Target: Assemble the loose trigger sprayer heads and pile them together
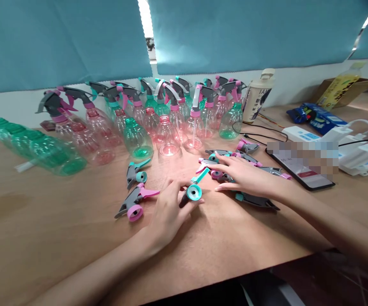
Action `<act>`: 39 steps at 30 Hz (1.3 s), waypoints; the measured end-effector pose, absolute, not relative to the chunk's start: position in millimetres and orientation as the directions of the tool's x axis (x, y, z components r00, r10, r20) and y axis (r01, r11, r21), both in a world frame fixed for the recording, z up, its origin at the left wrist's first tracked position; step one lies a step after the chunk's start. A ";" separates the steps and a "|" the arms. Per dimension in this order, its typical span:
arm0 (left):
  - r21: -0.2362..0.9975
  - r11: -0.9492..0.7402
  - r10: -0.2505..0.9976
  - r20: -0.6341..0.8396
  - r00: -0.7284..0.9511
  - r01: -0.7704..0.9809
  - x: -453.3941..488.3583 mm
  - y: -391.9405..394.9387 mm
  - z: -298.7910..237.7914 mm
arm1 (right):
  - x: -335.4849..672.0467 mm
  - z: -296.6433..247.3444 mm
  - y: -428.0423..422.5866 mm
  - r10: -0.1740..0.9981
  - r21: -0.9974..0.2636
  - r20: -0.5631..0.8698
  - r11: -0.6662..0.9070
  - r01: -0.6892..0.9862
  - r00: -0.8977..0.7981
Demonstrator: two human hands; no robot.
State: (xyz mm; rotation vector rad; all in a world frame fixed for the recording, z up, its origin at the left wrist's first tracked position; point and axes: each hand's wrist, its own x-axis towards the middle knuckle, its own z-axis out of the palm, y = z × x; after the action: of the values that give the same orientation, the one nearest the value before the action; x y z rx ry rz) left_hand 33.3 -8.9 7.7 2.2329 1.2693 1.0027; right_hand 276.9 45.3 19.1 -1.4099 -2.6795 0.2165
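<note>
My left hand (167, 208) is closed around a grey spray head with a teal trigger and teal collar (194, 192), its collar opening turned toward me. Just to the right, my right hand (241, 172) reaches over a pile of spray heads, fingers apart, the fingertips close to a pink-trigger spray head (203, 165). Whether it touches any of them I cannot tell. Left of my left hand lie a pink-collared spray head (135, 212) and a teal-collared spray head (141, 177). A grey spray head with a teal nozzle (260, 201) lies under my right wrist.
Clear pink bottles (167, 136) and green bottles (138, 140) stand in rows behind, many with spray heads fitted. Several green bottles (56, 157) lean at the left. On the right are a phone (305, 170), white power strip (359, 157), cables, tumbler (258, 97) and blue packet (322, 119).
</note>
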 end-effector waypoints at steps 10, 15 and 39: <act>0.652 -0.477 0.871 0.261 0.416 0.590 29.1 -7.6 5.8 | 266.8 65.3 50.2 0.824 -0.344 0.092 0.553 0.759 -0.559; 0.658 -0.439 0.892 0.236 0.386 0.611 30.2 -9.5 5.8 | 222.7 63.2 39.3 0.734 -0.543 0.368 0.668 0.509 -0.571; 0.615 -0.582 0.810 0.376 0.450 0.533 26.8 -6.5 -1.6 | 215.1 10.6 31.3 0.761 -0.990 0.009 0.098 0.102 -0.649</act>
State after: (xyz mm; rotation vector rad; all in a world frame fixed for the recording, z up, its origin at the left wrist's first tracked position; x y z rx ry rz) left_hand 26.8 -6.5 -1.6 2.2959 1.1311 0.9200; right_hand 215.1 31.3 10.6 -0.8432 -1.8445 1.5933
